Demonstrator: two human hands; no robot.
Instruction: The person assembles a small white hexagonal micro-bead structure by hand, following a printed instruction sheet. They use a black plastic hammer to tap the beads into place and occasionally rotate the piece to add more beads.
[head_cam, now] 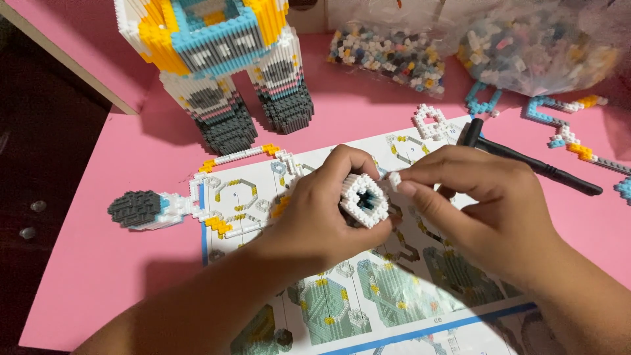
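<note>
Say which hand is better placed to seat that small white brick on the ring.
Probably right: the right hand pinches the small white brick beside the ring, which the left hand grips.

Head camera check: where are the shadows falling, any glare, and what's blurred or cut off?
Head view: light comes from above and behind, so both forearms throw dark shadows on the pink tabletop and the printed instruction sheet; the clear plastic bags of small bricks show mild glare; the left hand, the white ring-shaped brick piece and the right hand are sharp; the tall brick robot model is cropped at the top edge.
</note>
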